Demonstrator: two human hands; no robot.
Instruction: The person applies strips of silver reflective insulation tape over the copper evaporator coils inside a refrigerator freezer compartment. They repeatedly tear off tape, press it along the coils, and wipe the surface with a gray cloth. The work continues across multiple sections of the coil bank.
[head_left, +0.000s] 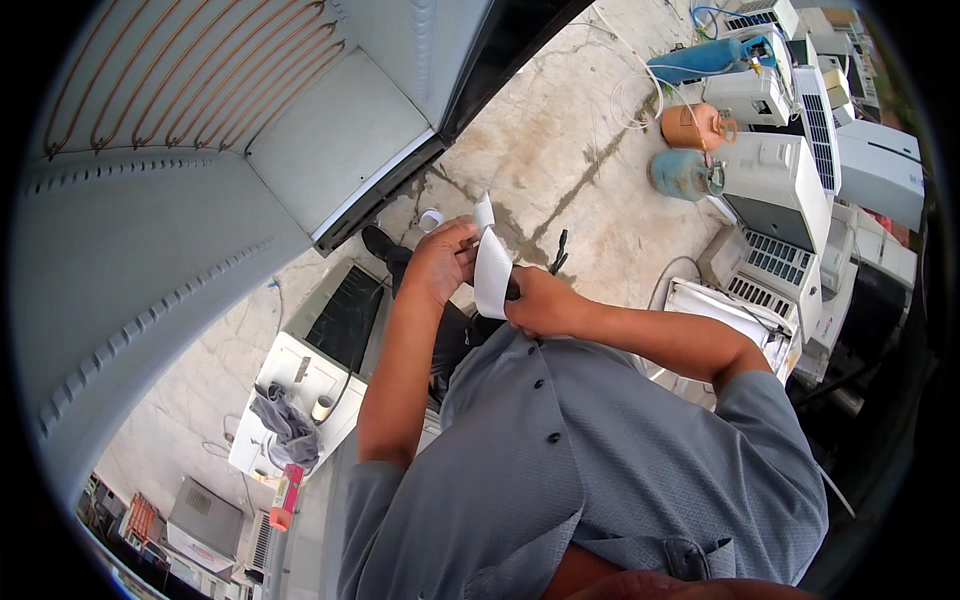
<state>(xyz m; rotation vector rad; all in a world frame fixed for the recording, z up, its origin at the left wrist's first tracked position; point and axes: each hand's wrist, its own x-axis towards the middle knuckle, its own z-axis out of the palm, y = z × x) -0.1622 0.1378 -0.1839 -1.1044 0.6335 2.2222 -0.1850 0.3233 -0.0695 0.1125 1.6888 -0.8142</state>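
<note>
White strip (492, 270) between both hands; concrete floor (560, 130)

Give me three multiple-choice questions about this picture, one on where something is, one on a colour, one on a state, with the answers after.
1. Where does the grey rag lie?
A. On the white unit at lower left
B. On the orange cylinder
C. Over the person's shoulder

2. What colour is the strip between the hands?
A. Red
B. White
C. Black

3. How is the strip held?
A. Left hand alone
B. Lying loose on the floor
C. Both hands grip it

Answers: 1 A, the rag is bunched on the white unit. 2 B, it shows plain white. 3 C, the left hand and the right hand each close on it.
</note>
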